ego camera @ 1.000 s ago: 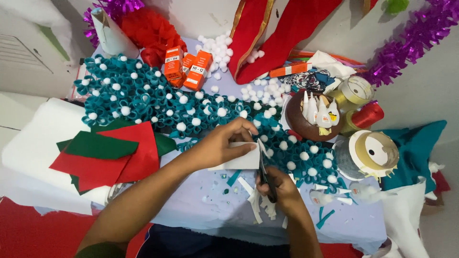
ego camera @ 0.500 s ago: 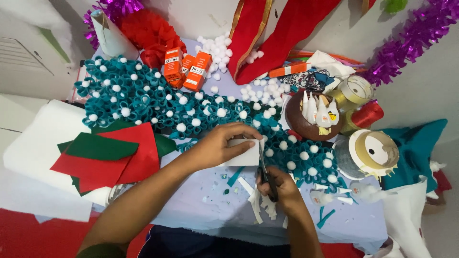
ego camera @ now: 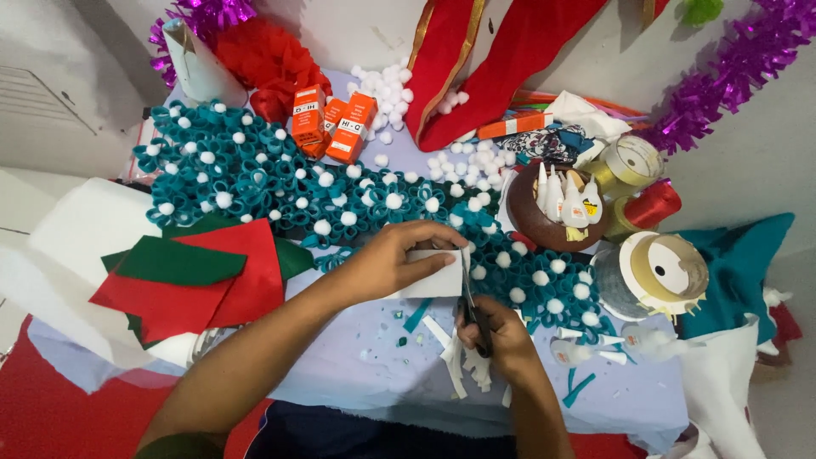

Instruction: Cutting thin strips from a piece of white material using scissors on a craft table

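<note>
My left hand point(ego camera: 399, 259) pinches a small white felt piece point(ego camera: 435, 276) flat over the pale lilac table point(ego camera: 357, 374). My right hand point(ego camera: 501, 336) grips dark scissors point(ego camera: 470, 302), whose blades point up into the right edge of the white piece. White cut strips point(ego camera: 459, 361) lie below the hands, beside a few teal scraps point(ego camera: 416, 316). A wide spread of teal felt flowers with white pom-pom centres point(ego camera: 280, 183) sits just beyond my hands.
Red and green felt sheets point(ego camera: 191, 276) lie at the left. Orange boxes point(ego camera: 331, 127), loose white pom-poms point(ego camera: 387, 89) and red cloth point(ego camera: 501, 59) are at the back. A brown bowl of glue tubes point(ego camera: 552, 204), ribbon rolls point(ego camera: 667, 268), teal fabric point(ego camera: 739, 263) and purple tinsel point(ego camera: 731, 68) crowd the right.
My left hand has shifted the white piece slightly, and the scissors have moved a little further up along its right edge. Everything else is unchanged.
</note>
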